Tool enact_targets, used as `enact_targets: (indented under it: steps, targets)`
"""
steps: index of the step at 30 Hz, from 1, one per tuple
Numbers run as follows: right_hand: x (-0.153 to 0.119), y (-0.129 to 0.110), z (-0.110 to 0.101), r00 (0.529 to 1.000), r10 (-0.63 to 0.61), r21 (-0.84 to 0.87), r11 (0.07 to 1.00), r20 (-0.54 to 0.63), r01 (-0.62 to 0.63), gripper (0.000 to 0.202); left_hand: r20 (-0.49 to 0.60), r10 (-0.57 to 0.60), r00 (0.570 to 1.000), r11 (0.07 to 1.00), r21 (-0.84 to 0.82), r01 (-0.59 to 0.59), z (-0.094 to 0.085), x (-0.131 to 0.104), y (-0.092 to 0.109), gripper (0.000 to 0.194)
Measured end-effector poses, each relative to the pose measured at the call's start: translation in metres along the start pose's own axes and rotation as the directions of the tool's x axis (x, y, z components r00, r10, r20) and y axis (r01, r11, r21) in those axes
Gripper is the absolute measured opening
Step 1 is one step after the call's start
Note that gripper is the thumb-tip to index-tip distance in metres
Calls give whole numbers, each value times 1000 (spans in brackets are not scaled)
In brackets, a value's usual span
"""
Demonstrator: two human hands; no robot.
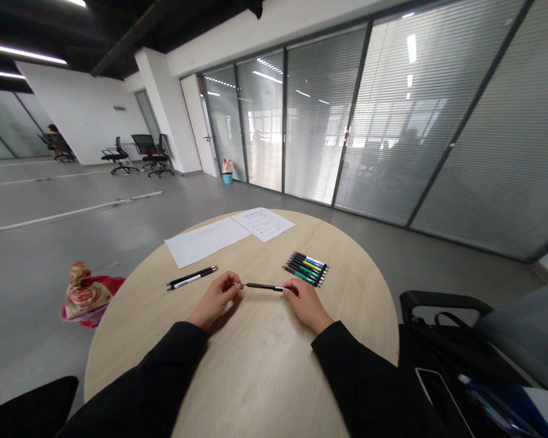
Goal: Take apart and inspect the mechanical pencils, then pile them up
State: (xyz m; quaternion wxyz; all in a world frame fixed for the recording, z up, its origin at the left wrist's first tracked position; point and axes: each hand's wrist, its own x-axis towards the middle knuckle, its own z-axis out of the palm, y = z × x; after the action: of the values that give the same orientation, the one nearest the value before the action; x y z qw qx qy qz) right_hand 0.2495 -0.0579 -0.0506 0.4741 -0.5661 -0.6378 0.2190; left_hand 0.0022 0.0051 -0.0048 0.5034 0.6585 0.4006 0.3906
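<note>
Both hands hold a slim black pen level, just above the table. My right hand is closed round its right end, thumb and fingers pressed together. At the pen's thin left end, my left hand pinches with thumb and fingertips; whether it grips the tip itself or a small part there is too small to tell. To the left lie two pens side by side, one black and one with a white barrel. Just beyond my right hand is a row of several pens with green, yellow, blue, white and black parts.
Two printed sheets lie at the far side of the round wooden table. On the right, a black chair holds a phone. A red and beige bag sits on the floor at the left.
</note>
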Motion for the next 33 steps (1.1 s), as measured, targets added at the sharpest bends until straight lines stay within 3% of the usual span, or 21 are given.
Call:
enact_targets:
  steps: [23,28,33]
  targets:
    - [-1,-3,-2,1000,6,13,1000,-9,-6,12,-41,-11,999,1000,-4,11,-2,1,1,34]
    - [-2,-4,-2,1000,0,24,1000,-14,1,12,-104,104,989,969,233,-77,-10,6,-7,32]
    - [-1,-5,-2,1000,8,10,1000,-9,-8,12,-61,225,973,761,634,-136,-18,8,-18,28]
